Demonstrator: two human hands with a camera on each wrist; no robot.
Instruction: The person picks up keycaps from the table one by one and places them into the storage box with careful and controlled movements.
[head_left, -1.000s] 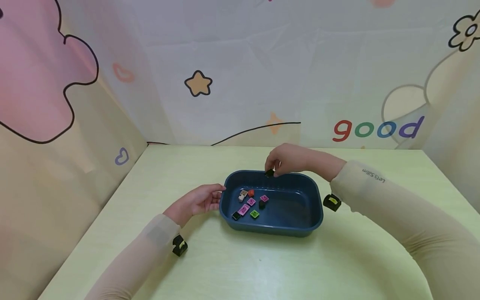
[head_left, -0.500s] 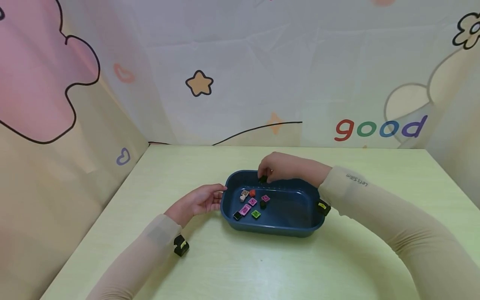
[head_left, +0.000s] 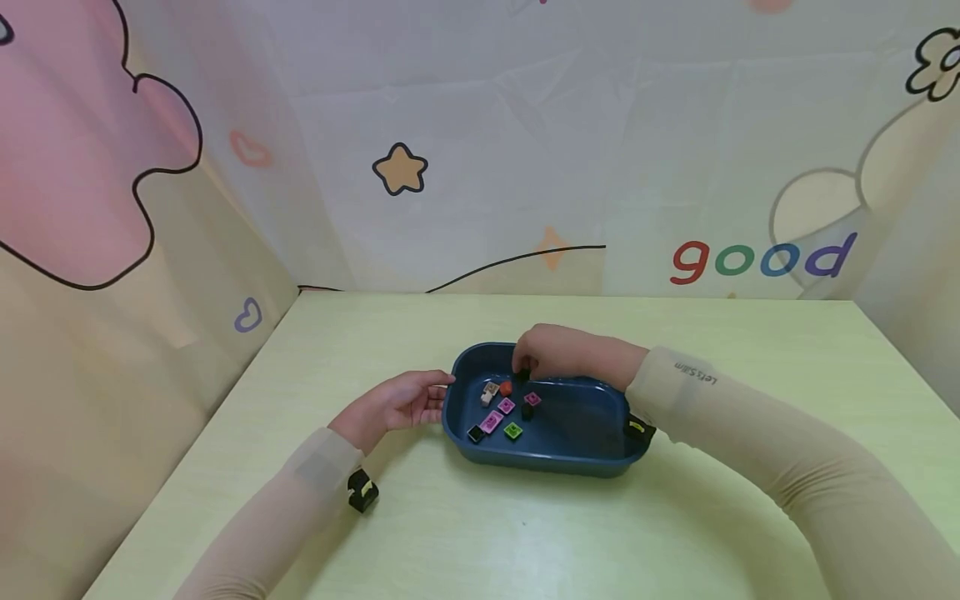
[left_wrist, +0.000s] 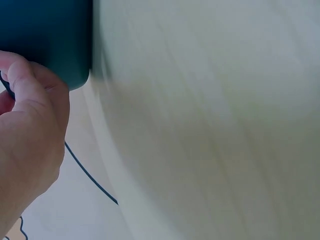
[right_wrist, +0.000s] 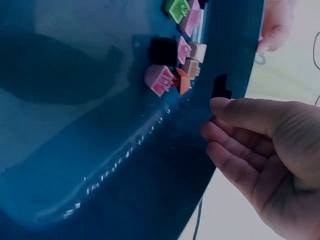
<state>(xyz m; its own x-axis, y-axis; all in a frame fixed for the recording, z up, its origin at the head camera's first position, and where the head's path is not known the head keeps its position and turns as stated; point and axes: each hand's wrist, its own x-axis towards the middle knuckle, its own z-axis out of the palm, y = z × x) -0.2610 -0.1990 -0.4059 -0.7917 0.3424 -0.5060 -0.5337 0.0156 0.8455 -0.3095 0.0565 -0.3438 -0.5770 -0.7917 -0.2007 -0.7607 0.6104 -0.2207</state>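
My right hand (head_left: 551,354) pinches a black keycap (right_wrist: 220,87) between thumb and fingertips, over the far side of a dark blue tray (head_left: 555,462). My left hand (head_left: 397,402) touches the tray's left end from outside, thumb by the rim and fingers relaxed against the wall. Several loose keycaps lie in the tray's left half: a green one (head_left: 513,431), pink ones (head_left: 491,422), an orange one (right_wrist: 182,81), a beige one (right_wrist: 191,69) and black ones (head_left: 476,433). In the right wrist view, some show their stems upward.
The tray stands on a pale yellow-green table (head_left: 420,525). A printed cloth backdrop (head_left: 487,150) rises behind it and along both sides. A black wrist camera (head_left: 363,490) sits under the left sleeve, another (head_left: 640,427) under the right sleeve over the tray's right end.
My right hand has moved left, toward me and into the tray from its far rim, still pinching the black keycap. My left hand and the other keycaps have stayed put.
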